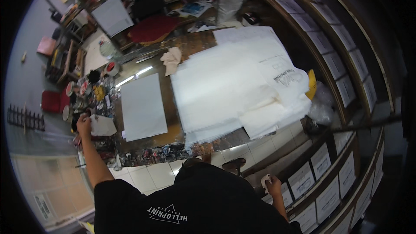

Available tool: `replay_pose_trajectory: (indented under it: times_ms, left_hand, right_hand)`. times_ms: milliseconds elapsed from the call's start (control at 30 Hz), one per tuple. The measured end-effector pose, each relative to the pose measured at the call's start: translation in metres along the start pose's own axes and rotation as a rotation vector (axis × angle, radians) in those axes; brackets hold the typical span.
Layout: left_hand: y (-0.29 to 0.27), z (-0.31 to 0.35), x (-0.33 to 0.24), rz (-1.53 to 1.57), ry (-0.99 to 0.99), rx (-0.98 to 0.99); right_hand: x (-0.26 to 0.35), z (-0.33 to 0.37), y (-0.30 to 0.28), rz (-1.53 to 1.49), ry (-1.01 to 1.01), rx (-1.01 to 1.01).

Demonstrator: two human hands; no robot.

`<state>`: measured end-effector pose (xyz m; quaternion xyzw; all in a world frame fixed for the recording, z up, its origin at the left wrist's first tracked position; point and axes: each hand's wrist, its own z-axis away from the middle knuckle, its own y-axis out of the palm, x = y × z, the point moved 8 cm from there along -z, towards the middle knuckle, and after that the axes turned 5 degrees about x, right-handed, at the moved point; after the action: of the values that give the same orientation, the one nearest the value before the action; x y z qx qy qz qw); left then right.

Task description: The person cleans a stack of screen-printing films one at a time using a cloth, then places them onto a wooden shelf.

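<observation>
My left hand (83,125) reaches out to the table's left end, fingers curled at a dark object; what they grip is too small to make out. Right beside it stands a white box-like container (103,125). Held low at my right side, away from the table, my right hand (274,186) is closed on a crumpled pale rag (265,182). On the table in front lie a flat grey-white sheet (144,106) and a wide spread of white sheets (221,91), some printed. Another crumpled beige cloth (172,60) rests between them at the far side.
Several tubs and jars (85,89) crowd the table's left end. Shelves with white-labelled boxes (321,160) line the right side. A clear plastic bag (320,110) sits off the table's right end. Beyond the table is a red cloth-like piece (154,28).
</observation>
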<state>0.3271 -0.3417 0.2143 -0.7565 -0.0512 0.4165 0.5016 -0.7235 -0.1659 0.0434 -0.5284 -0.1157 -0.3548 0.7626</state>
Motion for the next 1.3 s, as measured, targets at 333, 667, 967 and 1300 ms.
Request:
replay_pose_trajectory:
  times_ms: [333, 667, 967, 1300]
  left_hand:
    - [0.013, 0.100, -0.152, 0.752, -0.068, -0.033]
    - [0.171, 0.193, -0.235, 1.014, -0.200, 0.258]
    - [0.206, 0.245, -0.268, 0.944, -0.248, 0.206]
    - [0.168, 0.225, -0.278, 0.057, 0.495, 0.674]
  right_hand:
    - [-0.060, 0.030, 0.012, -0.202, 0.101, -0.079]
    - [-0.066, 0.023, -0.007, -0.362, 0.051, -0.164]
    - [-0.033, 0.033, -0.007, -0.411, -0.031, -0.148]
    - [0.018, 0.022, -0.020, -0.203, -0.137, -0.156]
